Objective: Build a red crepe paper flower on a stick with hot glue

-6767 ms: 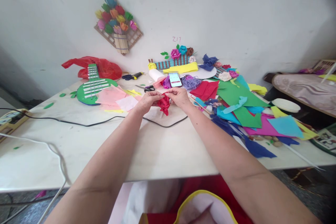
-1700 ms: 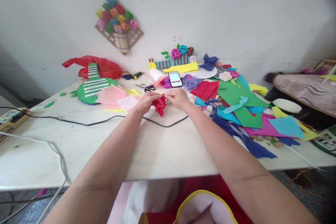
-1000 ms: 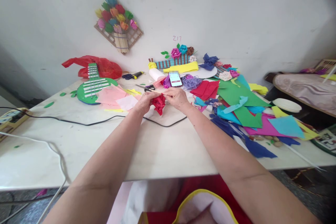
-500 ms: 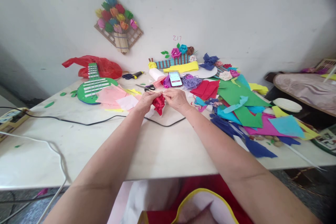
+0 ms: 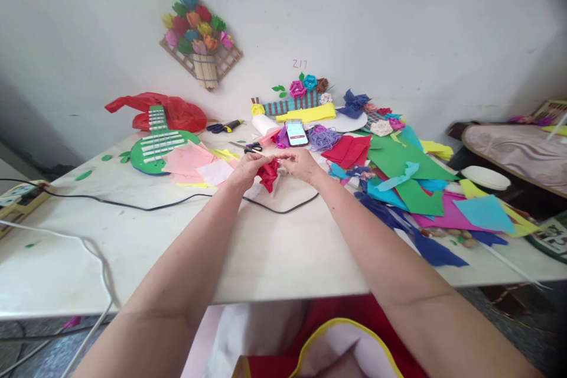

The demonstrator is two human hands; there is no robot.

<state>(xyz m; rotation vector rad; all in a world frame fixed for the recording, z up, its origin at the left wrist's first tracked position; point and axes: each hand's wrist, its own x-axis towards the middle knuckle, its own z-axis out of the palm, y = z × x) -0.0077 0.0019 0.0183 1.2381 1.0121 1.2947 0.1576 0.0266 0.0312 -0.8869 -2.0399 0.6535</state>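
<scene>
My left hand (image 5: 249,169) is closed on a crumpled red crepe-paper flower (image 5: 267,179), whose petals hang below the fingers. A thin pale stick (image 5: 262,154) sticks out at the top of that hand. At the flower's right edge, my right hand (image 5: 302,164) is closed in a pinch; what lies between its fingertips is too small to make out. Just behind the hands are black-handled scissors (image 5: 252,147) and a lit phone (image 5: 296,133).
To the left lie pink paper sheets (image 5: 186,162), a green guitar-shaped craft (image 5: 144,156) and a red plastic bag (image 5: 177,112). Coloured paper pieces (image 5: 411,156) cover the right side. A black cable (image 5: 146,209) crosses the table (image 5: 283,260) in front of my hands.
My right hand has shifted slightly to the right, its fingers a little farther from my left hand. My left hand keeps hold of the red flower.
</scene>
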